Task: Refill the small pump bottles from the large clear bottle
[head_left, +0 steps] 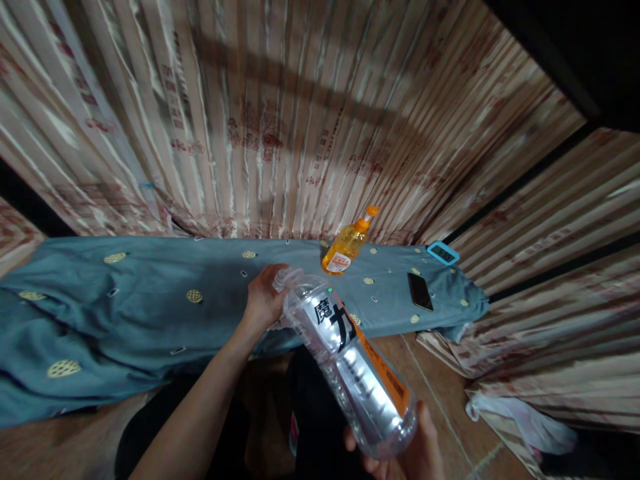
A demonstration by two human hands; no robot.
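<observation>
A large clear plastic bottle [345,360] with a silver label, black characters and an orange stripe lies slantwise between my hands. Its neck points up and left, its base down and right. My left hand [267,293] is closed at the neck end; something pale and translucent shows below its fingers, too unclear to name. Beneath the base, my right hand [400,453] grips the bottle, with fingers and thumb on either side. Just beyond the bottle, an orange pump bottle [346,247] stands on the grey-green patterned cloth [150,287].
Toward the right end of the cloth lie a dark phone [420,291] and a blue-framed digital clock [443,253]. A pleated, printed curtain [300,133] hangs right behind the covered surface. At the lower right, a white plastic bag [520,420] rests by the tiled floor [440,387].
</observation>
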